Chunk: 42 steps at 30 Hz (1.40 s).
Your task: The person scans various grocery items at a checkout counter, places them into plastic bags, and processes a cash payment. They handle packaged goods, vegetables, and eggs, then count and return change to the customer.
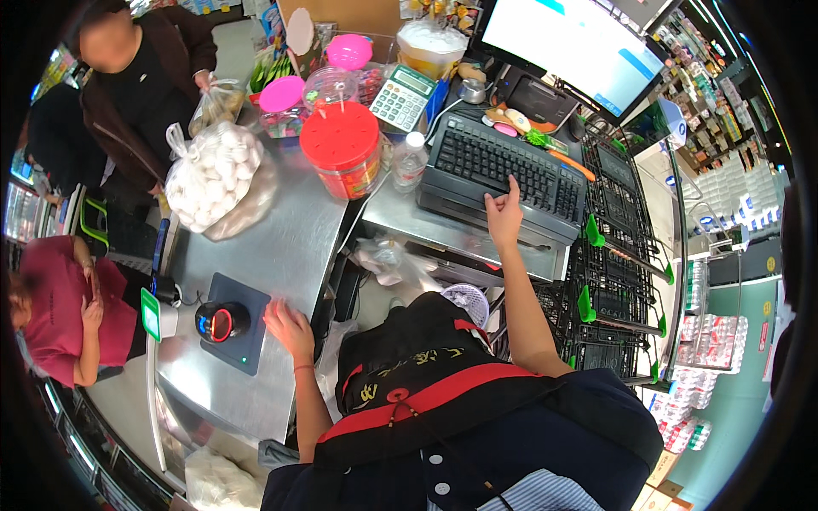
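Note:
My right hand [505, 214] is over the lower edge of a black keyboard [495, 163], index finger extended onto the keys and holding nothing. Fingers apart, my left hand [289, 327] rests by the edge of the steel counter [268, 255], beside a dark flat pad [255, 306]. A round black scanner [222, 322] with a glowing red ring stands on that pad. Farther along the counter sits a knotted clear plastic bag of white, rounded items [217, 172]. Between bag and keyboard are a red-lidded plastic jar [340, 150] and a clear plastic bottle [409, 163].
Behind the jar stand pink-lidded containers [282, 96] and a calculator [404, 99]. A lit monitor [572, 48] rises beyond the keyboard. Black wire baskets [613, 255] are stacked at right. Across the counter, one person [144, 96] holds a bag; another person [70, 313] stands nearer.

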{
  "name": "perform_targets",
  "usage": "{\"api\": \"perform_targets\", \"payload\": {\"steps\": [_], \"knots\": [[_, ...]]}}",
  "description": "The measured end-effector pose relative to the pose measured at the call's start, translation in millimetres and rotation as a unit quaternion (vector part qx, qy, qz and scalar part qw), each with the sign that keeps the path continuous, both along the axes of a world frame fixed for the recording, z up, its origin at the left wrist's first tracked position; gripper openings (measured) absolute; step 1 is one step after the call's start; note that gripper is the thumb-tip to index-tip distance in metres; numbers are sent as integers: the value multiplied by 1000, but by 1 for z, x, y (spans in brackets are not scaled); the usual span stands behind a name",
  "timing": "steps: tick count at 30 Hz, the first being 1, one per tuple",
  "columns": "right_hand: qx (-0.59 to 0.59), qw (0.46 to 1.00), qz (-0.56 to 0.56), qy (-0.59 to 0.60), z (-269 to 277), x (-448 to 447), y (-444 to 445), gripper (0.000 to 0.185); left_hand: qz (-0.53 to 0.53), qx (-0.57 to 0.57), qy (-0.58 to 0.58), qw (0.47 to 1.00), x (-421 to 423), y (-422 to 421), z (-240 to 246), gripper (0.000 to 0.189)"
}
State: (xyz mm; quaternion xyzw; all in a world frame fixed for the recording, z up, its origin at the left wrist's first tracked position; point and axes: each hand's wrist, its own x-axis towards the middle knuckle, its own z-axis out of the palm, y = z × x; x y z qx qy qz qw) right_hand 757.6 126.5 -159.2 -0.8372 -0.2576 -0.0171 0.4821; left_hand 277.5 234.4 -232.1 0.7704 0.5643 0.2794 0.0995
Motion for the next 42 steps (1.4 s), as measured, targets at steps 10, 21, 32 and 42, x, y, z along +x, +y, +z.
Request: {"api": "perform_targets", "payload": {"steps": [10,21,32,42], "knots": [[2,1000,-14,2,-1,-1,-2,66,18,-4,39,999,23,14,-11,48],[-3,1000,-6,22,4,1,-1,71,15,4,37,999,23,13,-9,46],[2,1000,4,2,-4,5,-2,69,22,17,52,998,24,11,-11,44],[-10,1000,18,11,6,1,-3,70,25,20,50,998,25,10,-8,44]]}}
